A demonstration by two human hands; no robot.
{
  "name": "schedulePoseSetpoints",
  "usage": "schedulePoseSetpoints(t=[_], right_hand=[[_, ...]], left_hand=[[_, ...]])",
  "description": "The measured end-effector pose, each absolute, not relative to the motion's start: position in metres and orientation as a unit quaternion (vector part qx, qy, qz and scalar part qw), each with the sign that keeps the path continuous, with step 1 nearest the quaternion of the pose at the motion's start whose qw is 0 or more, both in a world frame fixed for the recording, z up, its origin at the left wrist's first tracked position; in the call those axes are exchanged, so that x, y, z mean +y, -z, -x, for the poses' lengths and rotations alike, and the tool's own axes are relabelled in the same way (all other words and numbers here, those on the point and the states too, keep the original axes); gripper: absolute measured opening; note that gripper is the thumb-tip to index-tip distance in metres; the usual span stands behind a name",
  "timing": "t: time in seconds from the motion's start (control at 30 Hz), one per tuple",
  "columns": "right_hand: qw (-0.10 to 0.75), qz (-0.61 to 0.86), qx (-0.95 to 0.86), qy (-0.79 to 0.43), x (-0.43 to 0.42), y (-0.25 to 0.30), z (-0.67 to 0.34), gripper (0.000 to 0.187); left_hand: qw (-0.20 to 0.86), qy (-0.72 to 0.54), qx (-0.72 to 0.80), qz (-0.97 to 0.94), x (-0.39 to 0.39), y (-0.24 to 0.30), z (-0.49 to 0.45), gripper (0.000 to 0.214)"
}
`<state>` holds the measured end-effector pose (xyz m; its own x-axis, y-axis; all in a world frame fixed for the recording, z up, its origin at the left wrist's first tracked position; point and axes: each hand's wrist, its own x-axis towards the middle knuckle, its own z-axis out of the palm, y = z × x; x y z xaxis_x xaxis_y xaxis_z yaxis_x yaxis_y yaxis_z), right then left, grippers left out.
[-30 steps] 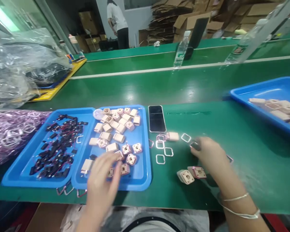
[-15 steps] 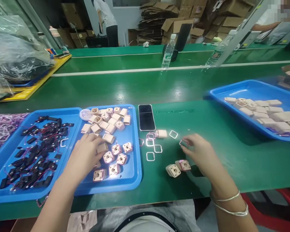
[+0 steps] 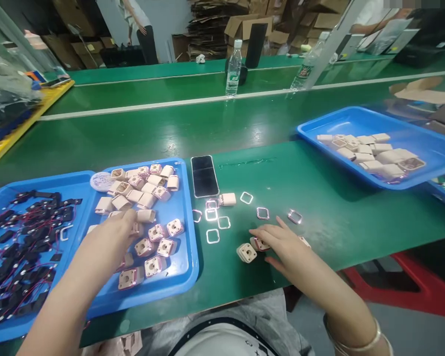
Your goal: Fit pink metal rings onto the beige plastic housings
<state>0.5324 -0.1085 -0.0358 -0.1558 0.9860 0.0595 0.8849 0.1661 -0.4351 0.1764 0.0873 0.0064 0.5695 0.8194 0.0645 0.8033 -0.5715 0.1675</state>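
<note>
My left hand (image 3: 113, 235) reaches into the middle blue tray (image 3: 193, 269), its fingers curled on a cream plastic block (image 3: 136, 229) whose far side they partly cover. Around it lie several similar blocks, some with pink-edged rims and holes in their faces. On the green table, my right hand (image 3: 287, 247) is spread palm down over another holed cream block (image 3: 258, 243), which it partly hides. Touching that one is a second holed block (image 3: 246, 252). Just beyond the fingertips lie a thin square ring (image 3: 262, 213) and another ring (image 3: 294, 216).
A phone (image 3: 204, 176) lies right of the tray, near several loose rings (image 3: 212, 236) and a block (image 3: 228, 199). Black wired parts (image 3: 29, 247) fill the left tray. Another blue tray (image 3: 396, 184) holds blocks at right. Bottles (image 3: 234, 69) stand farther back.
My right hand has let go of a square ring, which now lies on the table, and moved down over the paired blocks. My left hand stays among the tray's blocks. The view has swung right.
</note>
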Motion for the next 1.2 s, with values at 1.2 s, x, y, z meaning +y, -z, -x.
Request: schedulePoseSetpoints(t=[1.2], right_hand=[[0.305, 0.639, -0.661, -0.248, -0.055, 0.005, -0.565, 0.011]], left_hand=[[0.693, -0.346, 0.326, -0.543, -0.02, 0.003, -0.3, 0.02]])
